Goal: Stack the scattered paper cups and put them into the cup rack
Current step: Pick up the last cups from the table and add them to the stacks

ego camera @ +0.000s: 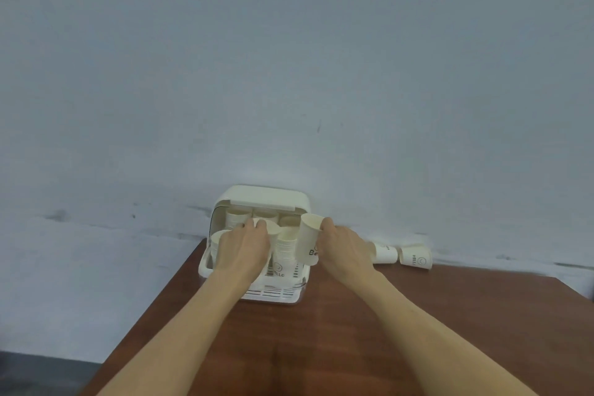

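Hands work at the cream plastic cup rack (225, 199) on the brown wooden table (418, 315). The left hand (244, 247) curls its grip round a white paper cup (273, 228) over the stacks inside. The right hand (344, 244) pinches another upright paper cup (309, 239) beside the rack. Two loose cups (414, 255) lie near the wall.

The cup rack (221, 199) is cream-white, with a white slotted grid floor. The paper cups (414, 256) are off-white with black lettering and a small smiley outline. The tabletop (450, 315) is reddish-brown wood grain. The wall (289, 58) is pale grey-blue with dark scuffs.
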Available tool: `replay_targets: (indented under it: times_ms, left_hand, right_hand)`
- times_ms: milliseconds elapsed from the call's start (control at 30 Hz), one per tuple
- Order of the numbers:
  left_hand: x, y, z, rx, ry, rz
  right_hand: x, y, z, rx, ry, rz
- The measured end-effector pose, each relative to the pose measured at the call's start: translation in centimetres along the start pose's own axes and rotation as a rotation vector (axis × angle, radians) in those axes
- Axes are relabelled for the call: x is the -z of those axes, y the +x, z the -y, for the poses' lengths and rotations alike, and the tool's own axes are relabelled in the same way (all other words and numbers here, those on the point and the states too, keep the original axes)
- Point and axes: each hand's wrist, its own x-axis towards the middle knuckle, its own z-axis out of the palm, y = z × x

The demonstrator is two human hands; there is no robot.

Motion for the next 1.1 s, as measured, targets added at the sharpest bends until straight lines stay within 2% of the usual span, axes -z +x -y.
replay_targets:
  times_ms: [167, 333, 533, 667, 867, 1100]
  left_hand:
    - [-0.1, 0.3, 3.0, 0.051, 0.078, -0.023]
    - [-1.1, 0.5, 5.6, 0.133, 0.055, -0.021]
    - [-2.4, 1.0, 8.4, 0.219, -0.017, -0.031]
    - [-3.0, 1.7, 9.5, 0.224, -0.053, -0.068]
    - [-4.2, 2.5, 9.9, 0.231, -0.106, -0.068]
    - [-5.6, 3.0, 9.5, 0.235, -0.158, -0.063]
  right_hand:
    - [-1.9, 1.7, 2.6, -0.017, 0.150, -0.016]
    - [-3.9, 3.2, 5.1, -0.007, 0.210, -0.032]
    - [-5.6, 5.9, 7.1, 0.007, 0.153, -0.023]
    - [-7.6, 7.3, 8.2, 0.038, 0.110, 0.042]
    - [-9.8, 7.3, 9.1, 0.205, -0.127, 0.091]
    - [-11.4, 6.5, 9.2, 0.208, -0.125, 0.074]
